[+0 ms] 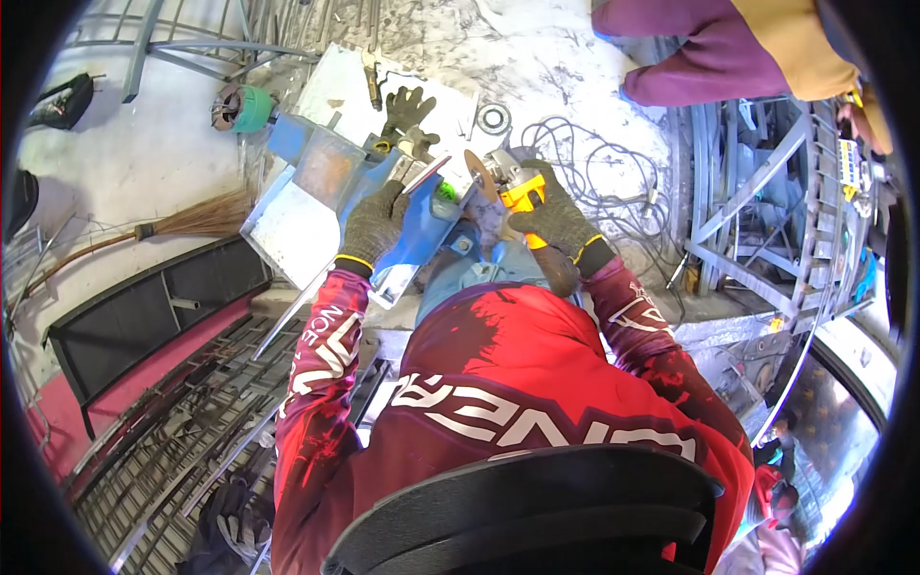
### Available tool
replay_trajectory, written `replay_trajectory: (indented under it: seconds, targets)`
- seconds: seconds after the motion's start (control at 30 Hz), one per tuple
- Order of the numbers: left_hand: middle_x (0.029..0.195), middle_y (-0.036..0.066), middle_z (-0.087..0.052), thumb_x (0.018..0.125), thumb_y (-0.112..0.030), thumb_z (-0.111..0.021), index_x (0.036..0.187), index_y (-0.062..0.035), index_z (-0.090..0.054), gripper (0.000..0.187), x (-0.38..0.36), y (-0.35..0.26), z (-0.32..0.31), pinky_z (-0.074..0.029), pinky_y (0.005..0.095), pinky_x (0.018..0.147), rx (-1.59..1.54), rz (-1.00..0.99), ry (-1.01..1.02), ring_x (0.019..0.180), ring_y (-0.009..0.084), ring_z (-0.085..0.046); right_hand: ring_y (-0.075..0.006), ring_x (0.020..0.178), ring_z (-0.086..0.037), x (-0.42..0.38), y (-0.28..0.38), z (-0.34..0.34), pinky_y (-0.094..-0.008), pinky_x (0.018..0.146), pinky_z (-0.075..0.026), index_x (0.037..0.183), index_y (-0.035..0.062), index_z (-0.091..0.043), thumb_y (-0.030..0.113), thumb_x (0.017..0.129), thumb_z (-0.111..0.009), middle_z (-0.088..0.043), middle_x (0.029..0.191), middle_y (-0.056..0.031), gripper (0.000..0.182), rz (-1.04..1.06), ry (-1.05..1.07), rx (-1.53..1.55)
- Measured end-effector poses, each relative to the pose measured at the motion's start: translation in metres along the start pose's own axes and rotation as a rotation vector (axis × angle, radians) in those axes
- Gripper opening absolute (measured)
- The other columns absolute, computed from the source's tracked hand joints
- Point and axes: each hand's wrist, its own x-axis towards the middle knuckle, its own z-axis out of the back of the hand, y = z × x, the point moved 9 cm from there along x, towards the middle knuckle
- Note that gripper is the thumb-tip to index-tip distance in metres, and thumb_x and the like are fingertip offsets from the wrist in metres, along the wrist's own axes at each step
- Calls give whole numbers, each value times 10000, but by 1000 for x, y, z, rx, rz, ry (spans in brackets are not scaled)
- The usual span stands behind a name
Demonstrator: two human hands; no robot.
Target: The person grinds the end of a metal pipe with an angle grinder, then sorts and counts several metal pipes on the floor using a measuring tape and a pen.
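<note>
My right hand, in a dark knitted glove, is closed around the yellow body of an angle grinder. A brown disc on the grinder stands nearly edge-on, pointing left. My left hand, gloved alike, is over a blue metal frame, its fingers closed near a thin flat piece with a reddish edge. It seems to hold that piece, though the fingertips are partly hidden. Beside it shows a small bright green part. A spare dark glove lies on a white board just beyond.
A round ring-like disc and tangled cable lie on the floor. A green round machine part is at left, with a straw broom. Steel frames stand at right, near another person's purple-clothed legs. Metal bars lie lower left.
</note>
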Motion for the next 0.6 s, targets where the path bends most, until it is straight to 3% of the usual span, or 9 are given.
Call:
replay_trajectory:
  seconds: [0.4,0.6]
  targets:
    - [981,226,-669,966,-320,-531,1069,-78,-625,279,-1,-12,-4,-496,526,782,63,-42,-133,915,428,-642,-270,1080,-582,11,9,-5,-378,914,-505,1413,94,-371,136,647,-834,-576,1191,-165,896,-33,-11,-61]
    - [930,206,-663,961,-334,-530,991,-81,-606,266,-2,-16,-3,-488,523,763,74,-16,-81,896,424,-638,-272,1069,-588,20,7,-8,-378,906,-508,1401,83,-373,128,656,-829,-569,1194,-161,875,0,-2,-72]
